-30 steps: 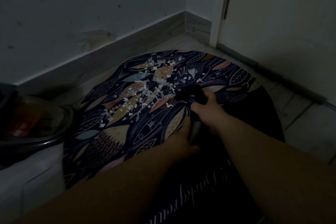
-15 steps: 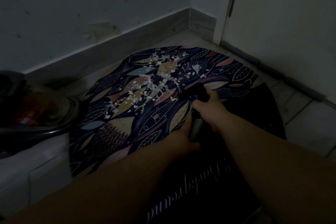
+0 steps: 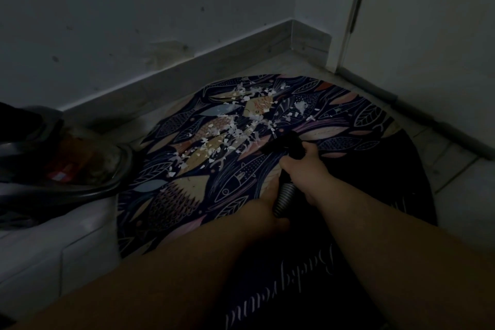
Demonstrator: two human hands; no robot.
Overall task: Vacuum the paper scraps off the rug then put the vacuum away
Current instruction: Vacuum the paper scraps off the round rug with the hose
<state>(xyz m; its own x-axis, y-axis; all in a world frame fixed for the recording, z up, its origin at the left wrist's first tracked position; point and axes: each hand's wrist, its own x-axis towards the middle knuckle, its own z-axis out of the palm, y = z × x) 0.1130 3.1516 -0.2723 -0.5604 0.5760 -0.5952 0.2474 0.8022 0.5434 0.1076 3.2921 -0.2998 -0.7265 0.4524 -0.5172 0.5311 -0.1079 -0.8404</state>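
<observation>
A round dark rug (image 3: 171, 206) with fish and leaf patterns lies on the floor in a dim corner. White paper scraps (image 3: 227, 131) are strewn over its far half. My right hand (image 3: 302, 169) grips the black vacuum nozzle (image 3: 284, 142), whose mouth rests on the rug at the near edge of the scraps. The ribbed grey hose (image 3: 285, 197) runs back from the nozzle. My left hand (image 3: 270, 195) holds that hose just behind the right hand, partly hidden by it.
The vacuum body (image 3: 61, 166), dark with a clear dust bin, sits on the tiled floor left of the rug. A wall with a skirting board (image 3: 187, 72) runs behind. A closed white door (image 3: 428, 35) stands at the right.
The view has shifted a little to the left, and both hands with the nozzle sit slightly further right in it. The nozzle stays at the near edge of the scraps.
</observation>
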